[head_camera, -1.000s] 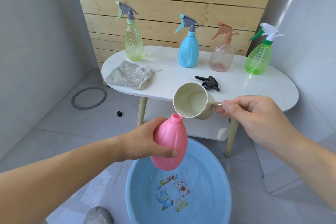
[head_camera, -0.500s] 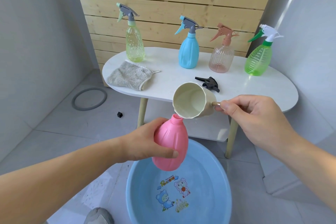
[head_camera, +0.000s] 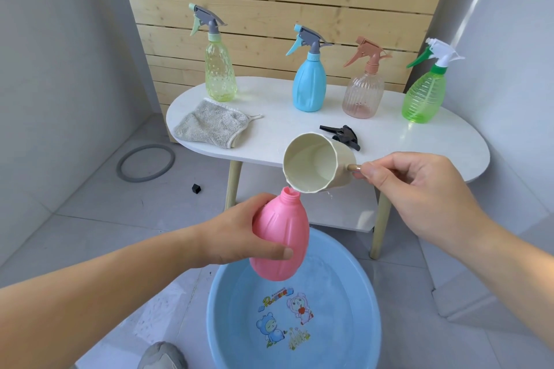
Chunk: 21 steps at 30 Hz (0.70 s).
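Pink bottle (head_camera: pixel 280 234) gripped by left hand (head_camera: pixel 236 234); right hand (head_camera: pixel 419 189) fingers pinch tipped cup (head_camera: pixel 317 163) handle.

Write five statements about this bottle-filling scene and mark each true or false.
1. The left hand grips the pink bottle. True.
2. The bottle wears a spray head. False: its neck is open; a black spray head lies on the table.
3. The right hand tilts the cup at the bottle's mouth. True.
4. Three spray bottles stand on the table. False: four spray bottles do.
5. The basin sits on the table. False: the basin is on the floor.
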Each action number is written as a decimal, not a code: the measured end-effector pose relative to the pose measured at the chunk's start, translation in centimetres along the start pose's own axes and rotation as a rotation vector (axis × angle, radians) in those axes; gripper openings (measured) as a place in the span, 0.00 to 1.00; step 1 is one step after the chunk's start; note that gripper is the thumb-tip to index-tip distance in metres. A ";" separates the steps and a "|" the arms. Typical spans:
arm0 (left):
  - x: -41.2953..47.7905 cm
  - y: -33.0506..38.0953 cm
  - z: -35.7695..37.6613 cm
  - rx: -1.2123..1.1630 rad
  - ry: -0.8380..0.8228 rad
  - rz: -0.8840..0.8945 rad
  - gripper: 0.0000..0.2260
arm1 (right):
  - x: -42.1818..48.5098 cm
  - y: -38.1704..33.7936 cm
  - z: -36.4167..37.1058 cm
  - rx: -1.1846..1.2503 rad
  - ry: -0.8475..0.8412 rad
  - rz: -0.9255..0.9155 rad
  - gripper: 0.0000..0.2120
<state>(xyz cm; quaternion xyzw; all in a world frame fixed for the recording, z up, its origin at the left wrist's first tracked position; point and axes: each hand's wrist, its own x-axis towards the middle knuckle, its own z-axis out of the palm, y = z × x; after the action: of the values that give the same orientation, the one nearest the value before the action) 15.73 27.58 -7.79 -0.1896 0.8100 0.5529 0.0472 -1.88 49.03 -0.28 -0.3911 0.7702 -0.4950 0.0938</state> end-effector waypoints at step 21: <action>0.0 -0.1 0.0 -0.001 -0.002 -0.002 0.39 | -0.2 -0.2 0.1 -0.009 0.025 -0.048 0.06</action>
<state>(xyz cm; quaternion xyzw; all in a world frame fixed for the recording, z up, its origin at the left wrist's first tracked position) 15.73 27.59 -7.90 -0.1899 0.8096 0.5533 0.0489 -1.56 49.05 -0.19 -0.4037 0.7640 -0.4983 0.0705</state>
